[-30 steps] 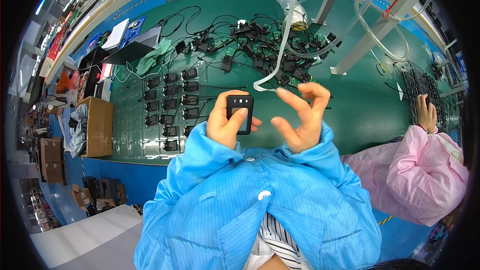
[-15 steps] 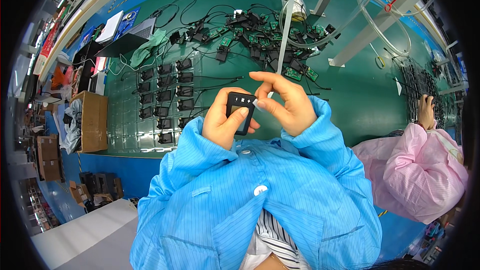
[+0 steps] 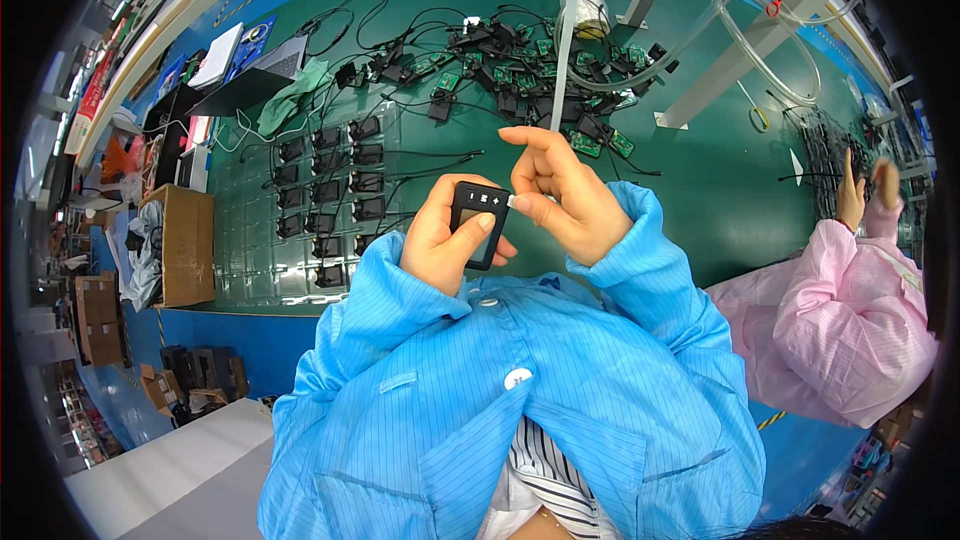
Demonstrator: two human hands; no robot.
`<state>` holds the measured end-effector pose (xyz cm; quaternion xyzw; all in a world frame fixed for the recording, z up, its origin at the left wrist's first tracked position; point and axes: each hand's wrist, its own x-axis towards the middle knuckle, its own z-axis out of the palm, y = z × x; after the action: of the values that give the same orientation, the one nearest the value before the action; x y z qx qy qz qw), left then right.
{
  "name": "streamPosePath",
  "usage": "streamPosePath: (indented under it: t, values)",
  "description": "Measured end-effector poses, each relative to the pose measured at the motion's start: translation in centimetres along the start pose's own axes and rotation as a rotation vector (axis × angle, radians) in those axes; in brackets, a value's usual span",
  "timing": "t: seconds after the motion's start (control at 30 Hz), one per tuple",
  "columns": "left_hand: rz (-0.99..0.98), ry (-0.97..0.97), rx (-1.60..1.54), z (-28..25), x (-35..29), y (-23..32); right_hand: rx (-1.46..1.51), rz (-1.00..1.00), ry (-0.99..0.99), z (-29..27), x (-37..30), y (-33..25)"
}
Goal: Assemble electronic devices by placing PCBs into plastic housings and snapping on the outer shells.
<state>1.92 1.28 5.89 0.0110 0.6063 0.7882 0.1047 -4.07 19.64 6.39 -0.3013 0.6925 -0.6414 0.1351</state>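
My left hand is wrapped round a small black handheld device with a little screen and a row of marked buttons. The left thumb lies across its screen. Close against the device's upper right corner is my right hand, its thumb and index finger curled toward each other. At the right thumb tip a small white piece shows, touching or almost touching the device's edge. Exactly what this piece is cannot be made out.
Black units with cables stand in rows in a clear tray at left. Beyond lies a heap of cabled green circuit boards. A thin white post rises before me. A cardboard box sits left; a pink-sleeved person works at right.
My right index finger has lifted slightly and the hand has turned a little; the device has hardly moved. The pink-sleeved person's hands have risen and moved apart.
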Motion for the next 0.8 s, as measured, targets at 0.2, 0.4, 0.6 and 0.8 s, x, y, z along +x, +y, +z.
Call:
streamPosePath:
  t: [0.2, 0.4, 0.6, 0.8]
  values:
    - [0.002, 0.021, 0.034, 0.2, -0.2, 0.1, -0.064, 0.040, -0.002, 0.3, 0.0, -0.1]
    - [0.035, 0.049, 0.146, 0.4, -0.3, -0.2, -0.120, 0.085, -0.013, 0.3, 0.0, -0.1]
    - [-0.031, 0.058, 0.100, -0.3, 0.0, -0.4, -0.085, 0.147, -0.015, 0.9, 0.3, -0.2]
    - [-0.030, 0.105, 0.045, -1.3, 0.3, -0.1, 0.301, 0.201, 0.053, 0.3, 0.4, 1.6]
